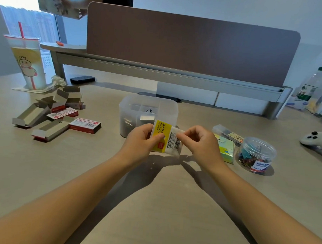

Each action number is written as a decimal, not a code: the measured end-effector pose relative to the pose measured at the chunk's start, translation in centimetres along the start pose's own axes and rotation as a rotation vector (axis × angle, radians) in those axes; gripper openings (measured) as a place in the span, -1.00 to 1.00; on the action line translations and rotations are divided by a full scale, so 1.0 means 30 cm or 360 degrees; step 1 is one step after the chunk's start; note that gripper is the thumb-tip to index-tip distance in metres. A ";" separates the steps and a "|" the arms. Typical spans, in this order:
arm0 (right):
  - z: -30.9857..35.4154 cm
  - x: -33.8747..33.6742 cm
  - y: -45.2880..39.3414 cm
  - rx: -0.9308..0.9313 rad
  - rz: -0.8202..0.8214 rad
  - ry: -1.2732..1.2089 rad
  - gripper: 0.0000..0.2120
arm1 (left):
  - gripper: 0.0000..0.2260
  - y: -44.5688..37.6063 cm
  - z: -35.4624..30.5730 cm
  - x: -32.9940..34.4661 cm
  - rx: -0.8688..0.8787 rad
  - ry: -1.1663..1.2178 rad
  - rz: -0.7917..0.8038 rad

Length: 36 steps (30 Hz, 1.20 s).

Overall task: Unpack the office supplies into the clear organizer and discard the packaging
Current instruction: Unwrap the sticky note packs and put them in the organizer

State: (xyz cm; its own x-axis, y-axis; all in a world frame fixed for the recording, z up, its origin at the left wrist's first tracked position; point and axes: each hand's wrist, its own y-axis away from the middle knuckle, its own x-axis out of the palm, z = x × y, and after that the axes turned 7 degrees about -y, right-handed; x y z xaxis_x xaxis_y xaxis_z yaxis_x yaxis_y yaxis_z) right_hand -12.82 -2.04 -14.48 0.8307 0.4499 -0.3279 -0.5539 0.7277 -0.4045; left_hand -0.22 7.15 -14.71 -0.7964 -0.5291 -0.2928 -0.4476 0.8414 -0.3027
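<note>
Both hands met just in front of the clear organizer (pixel 148 110), above the pale wood desk (pixel 153 203). The left hand (pixel 139 141) had its grip closed round the left edge of a small packet of index tabs (pixel 164 138), thumb curled over its yellow label, while the right hand (pixel 198 139) pinched the packet's clear right end between thumb and forefinger, the other fingers curled in. The packet was held tilted, off the desk, partly covering the organizer's front wall. Inside the organizer, dividers made several compartments; metal pieces lay in the front left one and a dark clip showed farther back, though which compartment held it I could not tell. To the left, well apart, lay a scatter of opened red-and-white cardboard boxes (pixel 52 116), some flattened, one closed box (pixel 85 125) nearest the organizer. Behind them stood a drink cup (pixel 28 66) with a red straw. To the right of the hands lay a pad of pastel sticky notes (pixel 226 149), a slim clear case (pixel 227 134) behind it, and a round clear tub of coloured clips (pixel 255 154) just beside the pad. A white game controller (pixel 315 142) rested near the right edge, and a plastic bottle (pixel 311 85) stood by the desk's brown divider panel (pixel 186 42).
</note>
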 end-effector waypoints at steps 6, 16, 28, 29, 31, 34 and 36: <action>-0.010 0.006 -0.009 0.0096 -0.0034 -0.0099 -0.76 | -0.93 0.000 -0.003 -0.003 -0.0061 0.0064 0.0008; 0.007 0.000 -0.015 0.0199 0.0103 -0.0273 -0.76 | -0.85 -0.016 0.006 -0.053 -0.0314 0.0272 0.0039; 0.082 0.066 -0.019 0.0437 0.0228 -0.0386 -0.93 | -0.86 -0.010 0.010 -0.141 -0.0395 0.0517 0.0117; 0.085 0.075 -0.019 0.0472 0.0236 -0.0412 -0.94 | -0.86 -0.008 0.013 -0.150 -0.0392 0.0511 0.0127; 0.087 0.091 -0.023 0.0516 0.0229 -0.0422 -0.94 | -0.85 -0.003 0.016 -0.165 -0.0377 0.0486 0.0126; 0.088 0.106 -0.029 0.0572 0.0247 -0.0458 -0.92 | -0.85 0.005 0.023 -0.183 -0.0376 0.0470 0.0089; 0.086 0.108 -0.032 0.0611 0.0266 -0.0482 -0.90 | -0.86 0.011 0.033 -0.193 -0.0378 0.0452 0.0077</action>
State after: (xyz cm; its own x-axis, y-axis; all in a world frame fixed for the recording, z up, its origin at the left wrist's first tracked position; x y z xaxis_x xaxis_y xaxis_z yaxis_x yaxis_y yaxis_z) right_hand -9.47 0.07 -12.96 0.7433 0.6646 -0.0762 -0.6669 0.7451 -0.0065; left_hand 4.65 10.38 -14.00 -0.8850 -0.4646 -0.0285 -0.4621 0.8843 -0.0660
